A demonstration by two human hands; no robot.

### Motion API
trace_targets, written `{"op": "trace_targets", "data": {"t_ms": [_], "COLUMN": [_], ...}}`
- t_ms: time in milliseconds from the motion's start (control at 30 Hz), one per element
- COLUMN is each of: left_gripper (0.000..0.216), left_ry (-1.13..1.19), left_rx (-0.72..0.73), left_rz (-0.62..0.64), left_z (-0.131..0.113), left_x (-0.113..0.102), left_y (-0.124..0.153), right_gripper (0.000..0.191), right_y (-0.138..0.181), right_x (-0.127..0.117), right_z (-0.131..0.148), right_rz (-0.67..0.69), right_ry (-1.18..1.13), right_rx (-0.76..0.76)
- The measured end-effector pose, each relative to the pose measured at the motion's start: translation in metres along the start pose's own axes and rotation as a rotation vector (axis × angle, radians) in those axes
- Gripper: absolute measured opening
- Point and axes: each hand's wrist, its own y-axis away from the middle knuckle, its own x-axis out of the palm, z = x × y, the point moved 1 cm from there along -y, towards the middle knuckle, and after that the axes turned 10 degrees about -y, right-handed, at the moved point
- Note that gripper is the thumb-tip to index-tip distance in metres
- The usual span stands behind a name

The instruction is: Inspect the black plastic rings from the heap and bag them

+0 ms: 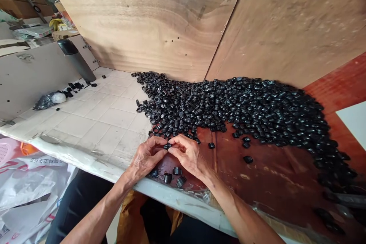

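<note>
Both hands are pinching one small black ring between them: left hand, right hand. I'm judging it could be slipping loose and dropping among the loose rings at the tabletop edge.

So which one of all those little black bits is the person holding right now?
Start at the big pile of black plastic rings spread along the wooden boards. Come down to the near edge of the table, where the left hand and right hand meet. The small black piece is pinched between their fingertips, lifted off the surface, unlike the few loose ones lying just below.
</note>
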Motion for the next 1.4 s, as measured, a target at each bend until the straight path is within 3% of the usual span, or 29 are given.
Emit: {"op": "trace_targets", "data": {"t_ms": [300,500,600,667,800,933,1067,1200,1300,1400], "left_gripper": [0.018,0.017,0.017,0.017,0.019,0.018,0.017,0.016,0.016,0.016], "left_ry": [-0.061,-0.036,-0.059,-0.058,-0.001,0.051,0.053,0.038,0.03,0.024], "left_rx": [0.078,0.096,0.107,0.099,0.049,0.022,0.025,0.033,0.039,0.045], "left_rz": [0.042,0.003,0.058,0.064,-0.007,-0.005,-0.018,-0.018,-0.014,-0.009], "left_z": [-0.007,-0.008,-0.008,-0.008,-0.008,-0.007,-0.004,-0.003,-0.005,-0.007], "left_x": [-0.003,-0.003,-0.004,-0.004,-0.003,-0.002,-0.002,-0.003,-0.003,-0.003], "left_y": [0.002,0.003,0.004,0.004,0.004,0.004,0.005,0.004,0.004,0.004], "right_gripper": [0.023,0.013,0.04,0.048,0.023,0.042,0.02,0.028,0.008,0.008], "right_y": [0.003,0.005,0.004,0.003,0.004,0.005,0.005,0.005,0.005,0.005], "right_x": [0.002,-0.001,-0.001,-0.001,0.0,0.0,0.0,0.0,0.0,0.0], "right_z": [0.0,0.002,-0.003,-0.003,0.005,0.011,0.011,0.009,0.008,0.006], "right_rz": [0.039,0.115,0.074,0.04,0.046,0.075,0.093,0.105,0.079,0.052], "right_ry": [-0.003,0.094,0.245,0.27,0.171,0.232,0.128,0.168,0.129,0.134], "right_rx": [0.049,-0.019,-0.062,-0.086,-0.085,-0.089,-0.03,-0.08,-0.125,-0.147]}}
